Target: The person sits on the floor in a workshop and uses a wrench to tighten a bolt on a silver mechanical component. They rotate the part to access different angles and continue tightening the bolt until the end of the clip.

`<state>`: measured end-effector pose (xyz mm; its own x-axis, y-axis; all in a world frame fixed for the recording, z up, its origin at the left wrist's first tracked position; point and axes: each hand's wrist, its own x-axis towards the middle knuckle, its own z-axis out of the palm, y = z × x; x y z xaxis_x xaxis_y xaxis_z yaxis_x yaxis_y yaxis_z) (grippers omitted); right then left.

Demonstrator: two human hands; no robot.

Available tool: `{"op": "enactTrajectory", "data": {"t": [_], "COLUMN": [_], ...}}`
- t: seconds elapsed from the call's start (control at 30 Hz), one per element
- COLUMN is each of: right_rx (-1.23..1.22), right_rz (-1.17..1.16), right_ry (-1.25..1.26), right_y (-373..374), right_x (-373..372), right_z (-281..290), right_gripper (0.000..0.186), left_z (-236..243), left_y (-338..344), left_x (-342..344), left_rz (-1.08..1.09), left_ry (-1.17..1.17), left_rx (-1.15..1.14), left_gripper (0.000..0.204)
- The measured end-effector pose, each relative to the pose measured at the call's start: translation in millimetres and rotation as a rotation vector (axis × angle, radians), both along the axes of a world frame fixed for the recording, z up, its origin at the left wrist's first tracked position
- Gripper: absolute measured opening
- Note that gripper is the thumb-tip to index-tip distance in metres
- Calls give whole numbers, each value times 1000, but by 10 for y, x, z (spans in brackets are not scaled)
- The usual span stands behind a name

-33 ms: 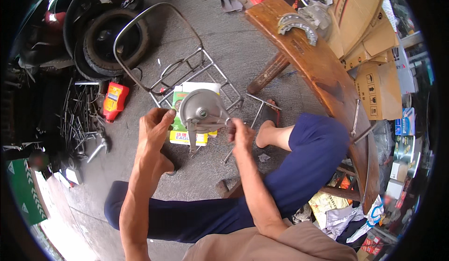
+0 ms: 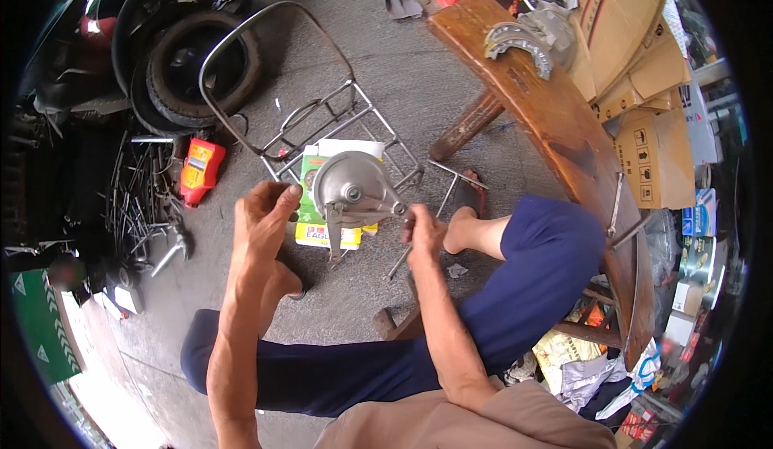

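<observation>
Round metal plate (image 2: 342, 177) points lower-right along its long axis, toward right hand (image 2: 427, 230); left hand (image 2: 264, 215) apart (can't tell grips).

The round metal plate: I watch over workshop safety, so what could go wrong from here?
The round metal plate could tip or slip: the left hand appears clear of it, and whether the right hand grips its projecting arm is hard to tell. The T-handled tool lies close beside the right foot, so a shifting foot might knock it.
</observation>
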<state>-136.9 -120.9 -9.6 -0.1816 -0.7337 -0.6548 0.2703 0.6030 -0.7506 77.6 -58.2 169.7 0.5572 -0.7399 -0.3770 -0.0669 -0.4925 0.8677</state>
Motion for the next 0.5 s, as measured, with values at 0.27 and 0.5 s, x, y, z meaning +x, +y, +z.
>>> {"op": "enactTrajectory", "data": {"t": [0.27, 0.5], "right_rx": [415, 333], "right_rz": [142, 800], "right_ry": [234, 932], "right_y": [321, 561], "right_x": [-479, -361], "right_z": [-1271, -1342], "right_gripper": [26, 31], "left_z": [722, 735], "left_y": [303, 414], "left_x": [116, 257], "left_rz": [141, 233], "left_ry": [98, 218], "left_rx": [-254, -148], "left_gripper": [27, 26]}}
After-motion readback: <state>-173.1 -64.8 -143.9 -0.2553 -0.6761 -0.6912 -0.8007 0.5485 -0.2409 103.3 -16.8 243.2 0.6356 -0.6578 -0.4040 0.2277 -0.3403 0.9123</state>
